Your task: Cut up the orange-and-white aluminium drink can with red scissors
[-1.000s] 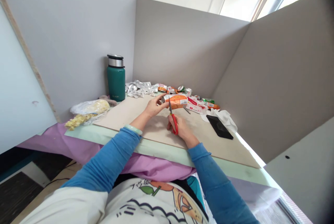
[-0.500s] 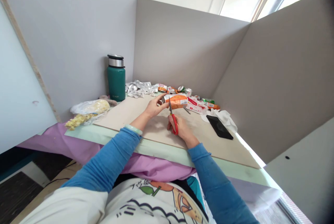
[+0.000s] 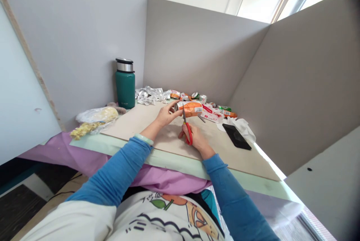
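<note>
An orange and white drink can (image 3: 192, 109) lies on its side in the air just above the board, its end toward my left hand (image 3: 166, 114). My left fingers and thumb grip that end. In my right hand (image 3: 194, 136) is a pair of scissors with red handles (image 3: 189, 133); the fingers are wrapped around the handles. The blades point up and away, against the can's side near its left end. Whether they have pierced the metal I cannot tell.
A beige board (image 3: 135, 121) covers the table. Behind lie cut metal scraps (image 3: 153, 93) and several cans (image 3: 174, 94). At left stand a green bottle (image 3: 125, 87) and a plastic bag (image 3: 97, 115). To the right are a black phone (image 3: 236, 136) and white tissue (image 3: 244, 128).
The scissors and my right hand have shifted very slightly. My left hand and the can stay in place.
</note>
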The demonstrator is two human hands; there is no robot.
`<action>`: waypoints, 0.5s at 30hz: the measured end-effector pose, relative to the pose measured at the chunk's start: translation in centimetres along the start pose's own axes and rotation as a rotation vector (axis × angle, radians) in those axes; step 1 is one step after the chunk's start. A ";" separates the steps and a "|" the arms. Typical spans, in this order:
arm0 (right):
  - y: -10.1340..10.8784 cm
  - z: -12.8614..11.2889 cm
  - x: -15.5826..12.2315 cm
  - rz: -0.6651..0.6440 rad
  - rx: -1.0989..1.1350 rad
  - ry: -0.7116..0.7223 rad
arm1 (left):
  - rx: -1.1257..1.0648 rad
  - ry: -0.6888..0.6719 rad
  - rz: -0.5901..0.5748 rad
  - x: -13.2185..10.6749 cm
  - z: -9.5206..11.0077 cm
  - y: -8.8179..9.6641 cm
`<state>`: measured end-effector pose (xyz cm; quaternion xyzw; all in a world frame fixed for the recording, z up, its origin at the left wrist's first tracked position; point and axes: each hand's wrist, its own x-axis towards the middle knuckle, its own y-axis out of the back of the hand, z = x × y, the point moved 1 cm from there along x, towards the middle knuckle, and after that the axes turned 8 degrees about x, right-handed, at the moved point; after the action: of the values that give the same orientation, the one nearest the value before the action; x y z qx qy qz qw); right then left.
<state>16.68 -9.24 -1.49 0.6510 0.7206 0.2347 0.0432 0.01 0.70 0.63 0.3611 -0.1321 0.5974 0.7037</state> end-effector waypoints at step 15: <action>-0.1 -0.3 -0.1 -0.005 0.001 -0.014 | 0.011 -0.009 0.006 0.0 0.1 0.0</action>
<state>16.51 -9.41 -1.33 0.6506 0.7222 0.2298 0.0484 0.01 0.64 0.73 0.3672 -0.1329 0.5987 0.6993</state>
